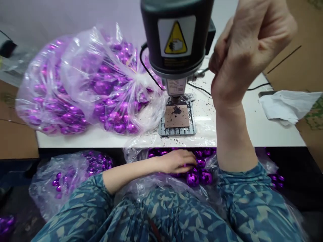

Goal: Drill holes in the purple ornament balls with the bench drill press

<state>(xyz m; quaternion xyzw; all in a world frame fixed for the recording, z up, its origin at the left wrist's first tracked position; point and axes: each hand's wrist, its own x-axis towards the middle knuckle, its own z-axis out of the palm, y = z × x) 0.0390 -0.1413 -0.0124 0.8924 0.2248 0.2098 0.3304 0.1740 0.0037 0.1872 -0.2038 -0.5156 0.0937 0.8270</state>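
My right hand (252, 47) is raised beside the black head of a small bench drill press (176, 37). Its fingers are closed in a fist where the press's metal lever (202, 72) runs in; the fingers cover the lever's end. Under the spindle, a brown square plate (176, 116) with a small dark hole lies on the slotted grey base (193, 129), dusted with dark shavings. My left hand (178, 161) rests low at my lap, its fingers curled down over shiny purple mirror balls (193, 177). Those fingertips are partly hidden among the balls.
A large clear bag (75, 80) of purple balls stands on the white table (264, 134), left of the press. Another bag (60, 181) sits lower left. White tissue (287, 106) lies at right. Cardboard (300, 50) flanks the table, and cables trail behind the press.
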